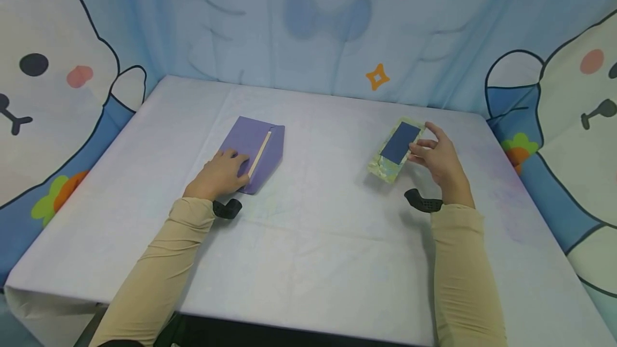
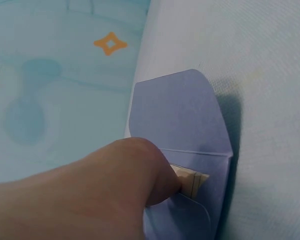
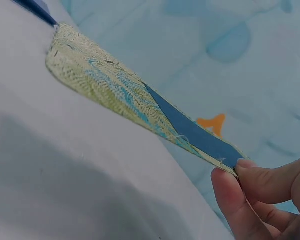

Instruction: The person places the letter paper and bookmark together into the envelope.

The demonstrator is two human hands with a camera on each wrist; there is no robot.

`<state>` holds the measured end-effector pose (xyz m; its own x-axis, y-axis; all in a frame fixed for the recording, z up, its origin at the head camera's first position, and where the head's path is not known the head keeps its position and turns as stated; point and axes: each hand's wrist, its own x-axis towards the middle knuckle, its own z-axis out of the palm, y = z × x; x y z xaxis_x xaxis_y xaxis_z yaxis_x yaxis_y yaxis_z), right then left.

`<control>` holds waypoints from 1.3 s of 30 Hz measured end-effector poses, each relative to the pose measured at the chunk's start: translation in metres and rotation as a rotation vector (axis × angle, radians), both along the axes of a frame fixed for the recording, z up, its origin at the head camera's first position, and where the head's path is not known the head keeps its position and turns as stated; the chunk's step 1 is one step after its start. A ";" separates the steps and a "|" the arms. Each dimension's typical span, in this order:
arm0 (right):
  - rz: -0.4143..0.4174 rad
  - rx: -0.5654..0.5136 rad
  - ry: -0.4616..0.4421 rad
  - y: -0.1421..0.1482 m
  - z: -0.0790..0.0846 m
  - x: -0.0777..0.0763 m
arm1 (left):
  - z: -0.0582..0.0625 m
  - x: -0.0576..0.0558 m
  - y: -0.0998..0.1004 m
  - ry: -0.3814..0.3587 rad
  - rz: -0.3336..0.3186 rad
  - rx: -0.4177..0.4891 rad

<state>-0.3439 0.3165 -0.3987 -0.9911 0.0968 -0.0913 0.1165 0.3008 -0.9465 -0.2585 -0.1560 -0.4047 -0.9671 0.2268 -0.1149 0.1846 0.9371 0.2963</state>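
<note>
Right hand (image 1: 441, 158) pinches patterned piece (image 1: 399, 146), probably light, pliable, best held at this three-o'clock edge; left hand (image 1: 219, 174) rests unclenched on purple envelope (image 1: 271, 157).

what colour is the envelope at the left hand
The envelope is purple; it shows best in the head view.
</note>
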 end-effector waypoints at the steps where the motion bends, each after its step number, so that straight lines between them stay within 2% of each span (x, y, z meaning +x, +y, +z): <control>1: -0.001 -0.017 0.004 0.001 0.000 -0.001 | 0.000 0.000 0.000 -0.001 0.001 -0.001; 4: 0.009 -0.011 0.018 -0.003 0.003 0.003 | 0.000 0.000 0.001 -0.002 0.003 0.000; 5: -0.005 -0.045 0.017 -0.004 0.004 0.002 | 0.000 0.000 0.001 -0.003 0.003 0.000; 12: -0.003 -0.027 0.022 -0.015 0.020 0.014 | 0.001 0.000 0.002 -0.002 0.002 -0.001; 16: -0.013 -0.070 0.026 -0.018 0.025 0.016 | 0.001 0.000 0.002 0.000 0.000 -0.001; 24: -0.041 -0.067 0.034 -0.022 0.026 0.014 | 0.000 0.000 0.001 0.003 -0.001 -0.002; 31: -0.047 -0.110 0.045 -0.026 0.027 0.013 | 0.001 0.000 0.002 0.000 0.004 -0.002; 39: -0.055 -0.078 0.063 -0.034 0.029 0.013 | 0.000 0.001 0.001 0.003 0.004 0.000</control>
